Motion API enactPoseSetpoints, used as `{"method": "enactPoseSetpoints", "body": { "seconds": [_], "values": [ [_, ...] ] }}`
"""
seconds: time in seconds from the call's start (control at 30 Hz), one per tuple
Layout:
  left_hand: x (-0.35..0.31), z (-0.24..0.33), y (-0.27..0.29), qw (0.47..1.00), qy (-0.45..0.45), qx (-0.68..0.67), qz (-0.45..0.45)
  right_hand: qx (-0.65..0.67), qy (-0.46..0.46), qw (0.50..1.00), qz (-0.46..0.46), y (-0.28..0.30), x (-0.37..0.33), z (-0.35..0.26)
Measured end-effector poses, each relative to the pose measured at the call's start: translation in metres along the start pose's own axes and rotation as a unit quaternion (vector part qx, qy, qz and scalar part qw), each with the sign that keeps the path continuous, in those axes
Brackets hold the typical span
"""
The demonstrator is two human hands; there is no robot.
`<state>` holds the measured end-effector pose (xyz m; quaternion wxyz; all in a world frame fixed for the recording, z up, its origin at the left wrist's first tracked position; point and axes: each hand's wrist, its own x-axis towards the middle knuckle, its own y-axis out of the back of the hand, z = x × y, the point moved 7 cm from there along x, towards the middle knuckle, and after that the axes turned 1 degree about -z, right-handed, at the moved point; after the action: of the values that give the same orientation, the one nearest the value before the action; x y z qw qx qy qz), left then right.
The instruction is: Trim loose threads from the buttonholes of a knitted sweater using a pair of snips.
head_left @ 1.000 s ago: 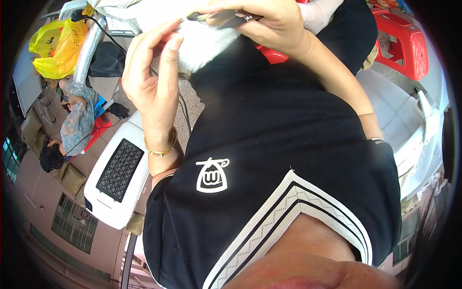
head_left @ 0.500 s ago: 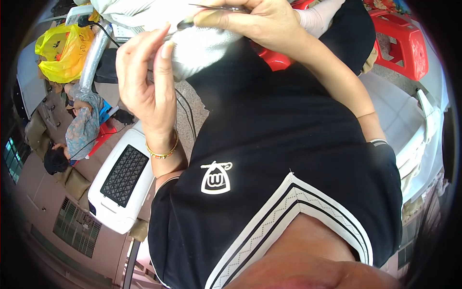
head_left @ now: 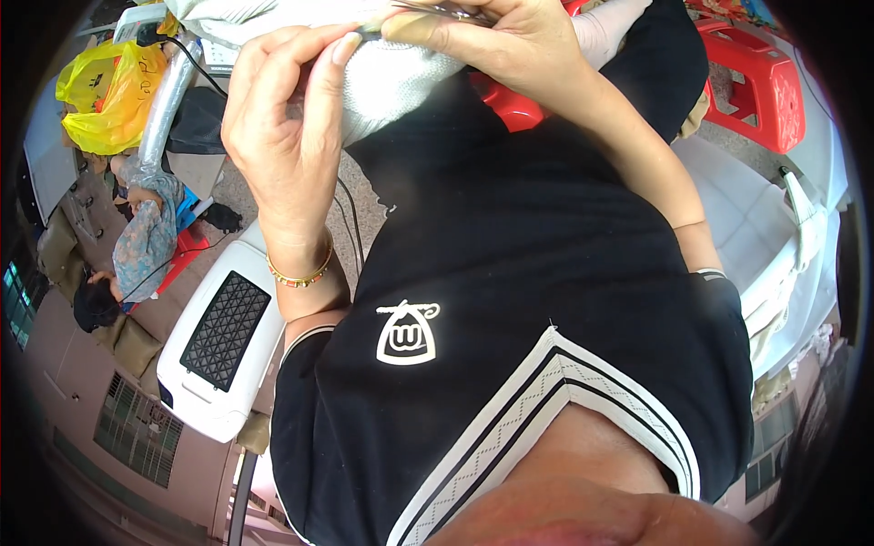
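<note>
The left hand [head_left: 282,136] is bringing fingers nearly together at white knitted fabric [head_left: 391,84], grip unclear; the right hand [head_left: 523,41] is clasping a slim dark metal tool [head_left: 443,12]. Keeping the knit taut should be helping.

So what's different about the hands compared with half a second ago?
The fingertips of the left hand have moved up and rightward, closing in on those of the right hand. The right hand still holds a dark, thin tool; the white fabric stays beneath both hands.

Left hand [head_left: 284,136] pinches just beside right hand [head_left: 523,45]
</note>
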<state>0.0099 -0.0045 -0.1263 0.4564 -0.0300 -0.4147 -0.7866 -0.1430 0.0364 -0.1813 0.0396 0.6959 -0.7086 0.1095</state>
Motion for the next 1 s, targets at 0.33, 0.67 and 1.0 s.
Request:
{"method": "enactPoseSetpoints", "body": {
  "seconds": [0.33, 0.67, 1.0],
  "values": [
    [0.001, -0.001, -0.003, 1.000, 0.011, 0.014, 0.005, -0.220, 0.275, 0.935, 0.033, 0.017, -0.008, -0.026],
    [0.000, -0.001, -0.002, 1.000, 0.020, 0.021, 0.009, -0.628, 0.229, 0.740, -0.079, -0.010, -0.019, -0.054],
    [0.001, 0.002, -0.003, 0.999, 0.018, 0.024, 0.012, -0.473, 0.358, 0.803, 0.059, 0.001, -0.026, -0.048]
  ]
}}
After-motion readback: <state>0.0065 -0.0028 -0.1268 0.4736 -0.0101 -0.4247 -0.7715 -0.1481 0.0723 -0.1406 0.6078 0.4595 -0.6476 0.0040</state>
